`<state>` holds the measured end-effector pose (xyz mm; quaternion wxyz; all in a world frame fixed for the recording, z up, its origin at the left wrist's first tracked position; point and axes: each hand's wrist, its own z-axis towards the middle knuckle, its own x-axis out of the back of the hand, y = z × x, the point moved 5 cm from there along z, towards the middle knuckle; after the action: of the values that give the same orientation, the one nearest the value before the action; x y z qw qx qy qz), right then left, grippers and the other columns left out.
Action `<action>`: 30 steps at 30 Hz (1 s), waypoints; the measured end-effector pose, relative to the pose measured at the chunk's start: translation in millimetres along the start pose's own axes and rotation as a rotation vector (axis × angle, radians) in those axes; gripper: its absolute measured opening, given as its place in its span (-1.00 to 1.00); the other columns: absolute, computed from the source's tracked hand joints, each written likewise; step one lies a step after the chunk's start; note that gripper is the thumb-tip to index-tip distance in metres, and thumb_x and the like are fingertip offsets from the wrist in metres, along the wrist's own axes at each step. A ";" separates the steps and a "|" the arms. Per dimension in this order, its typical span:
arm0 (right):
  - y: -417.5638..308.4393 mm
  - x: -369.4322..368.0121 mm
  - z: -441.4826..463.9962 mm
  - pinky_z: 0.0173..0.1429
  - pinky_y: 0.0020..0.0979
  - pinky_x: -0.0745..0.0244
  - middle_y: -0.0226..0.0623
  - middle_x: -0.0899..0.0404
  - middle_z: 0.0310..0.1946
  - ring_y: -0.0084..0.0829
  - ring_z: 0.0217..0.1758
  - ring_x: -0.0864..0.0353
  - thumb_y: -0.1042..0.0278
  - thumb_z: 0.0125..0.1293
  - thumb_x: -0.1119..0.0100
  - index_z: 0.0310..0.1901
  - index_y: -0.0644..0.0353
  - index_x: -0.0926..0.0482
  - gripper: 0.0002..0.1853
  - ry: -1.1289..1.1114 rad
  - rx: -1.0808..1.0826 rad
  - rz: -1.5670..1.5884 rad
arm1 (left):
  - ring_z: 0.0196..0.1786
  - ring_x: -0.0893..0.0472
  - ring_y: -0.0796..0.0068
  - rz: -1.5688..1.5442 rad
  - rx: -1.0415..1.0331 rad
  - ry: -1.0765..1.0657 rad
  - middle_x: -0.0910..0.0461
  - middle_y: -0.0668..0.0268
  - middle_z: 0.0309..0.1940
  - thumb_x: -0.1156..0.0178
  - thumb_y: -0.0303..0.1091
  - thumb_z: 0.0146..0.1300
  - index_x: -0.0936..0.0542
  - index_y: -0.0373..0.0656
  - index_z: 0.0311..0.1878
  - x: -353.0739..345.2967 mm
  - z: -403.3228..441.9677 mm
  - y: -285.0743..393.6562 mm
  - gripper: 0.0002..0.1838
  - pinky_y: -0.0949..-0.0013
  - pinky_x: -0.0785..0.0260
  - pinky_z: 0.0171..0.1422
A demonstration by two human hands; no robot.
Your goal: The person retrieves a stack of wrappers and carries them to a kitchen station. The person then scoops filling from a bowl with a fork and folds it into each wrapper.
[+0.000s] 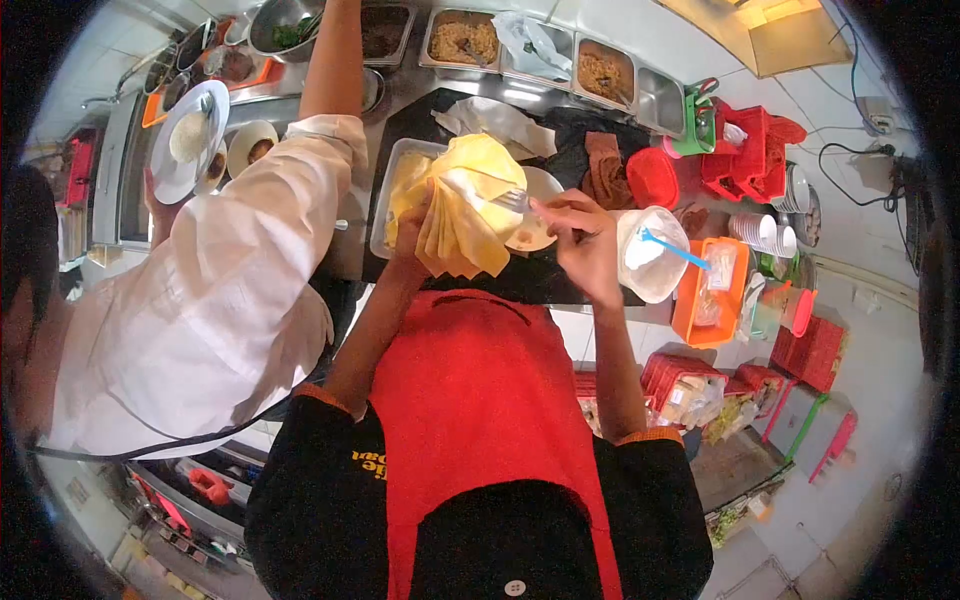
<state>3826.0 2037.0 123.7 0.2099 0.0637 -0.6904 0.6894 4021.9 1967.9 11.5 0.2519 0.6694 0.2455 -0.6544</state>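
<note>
My left hand (pixel 411 228) is closed round a fanned stack of thin yellow dough wrappers (pixel 470 190), held up over the counter. Between the fingers of my right hand (pixel 580 235) is a small metal fork (pixel 512 200), its head against the right side of the wrappers. A white plate (pixel 542 185) lies behind the fork, partly covered by the stack. Under and left of my left hand stands a clear plastic tray (pixel 384 215). Close to my right hand is a white tub (pixel 655 272) with a blue-handled utensil (pixel 675 248) in it.
A co-worker in a white sleeve (pixel 230 270) reaches across on the left; a plate of rice (pixel 188 137) is there. Steel food pans (pixel 465 38) line the back. An orange basket (pixel 712 290) and red baskets (pixel 755 155) stand right. White paper (pixel 500 125) lies behind the wrappers.
</note>
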 end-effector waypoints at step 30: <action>-33.1 -41.6 -10.7 -0.12 -0.54 -0.48 -0.32 -0.71 -0.15 -0.60 -0.19 -0.59 0.53 0.14 -0.39 -0.05 0.17 -0.70 -0.70 -0.181 0.072 0.159 | 0.43 -0.31 0.27 0.194 0.059 -0.156 -0.28 0.13 0.40 0.15 0.18 0.46 -0.17 -0.21 0.47 41.7 14.1 -9.3 -0.25 0.19 0.00 0.56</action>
<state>3878.2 2037.8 138.3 0.0888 0.0782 -0.6843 0.7195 4006.2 1965.6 -30.6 0.3125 0.6442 0.1396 -0.6840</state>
